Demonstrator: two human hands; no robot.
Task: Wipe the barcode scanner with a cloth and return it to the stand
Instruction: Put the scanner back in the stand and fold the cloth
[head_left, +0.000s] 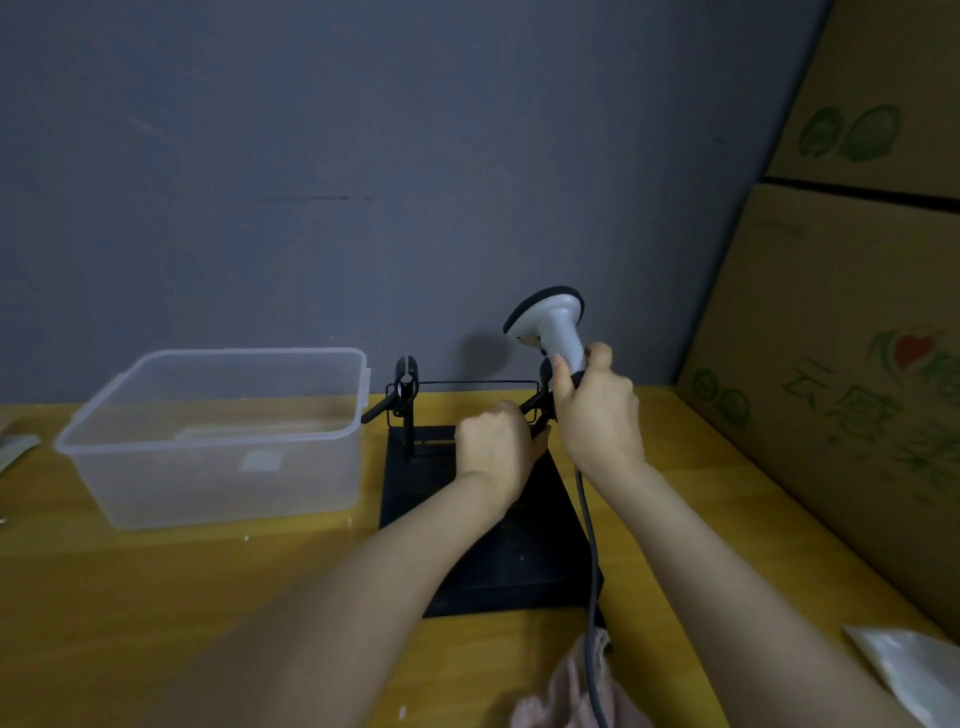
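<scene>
Head view: a yellow wooden table (182, 597) runs up to a grey wall. At about nine o'clock from the black stand (483, 519) sits a clear plastic tub (218, 436), just beside the stand's flat base and apart from both hands. Stacked cardboard boxes (841, 322) printed in green crowd the three o'clock side. A crinkled plastic bag (904, 670) lies at the lower right edge, and a pinkish cloth (566, 696) lies bunched at six o'clock, just below the stand's base, with the scanner's grey cable (587, 545) trailing down over it.

The barcode scanner (550, 322) is up in the air at the stand's one o'clock corner, head tilted to eleven o'clock, above the right-hand clamp. The right hand (597, 410) is wrapped closed around its handle. The left hand (498, 447), at eight o'clock from the scanner, is curled with fingertips at the clamp's black lever; whether they pinch it I cannot tell. The stand's left clamp (402, 384) stands untouched.
</scene>
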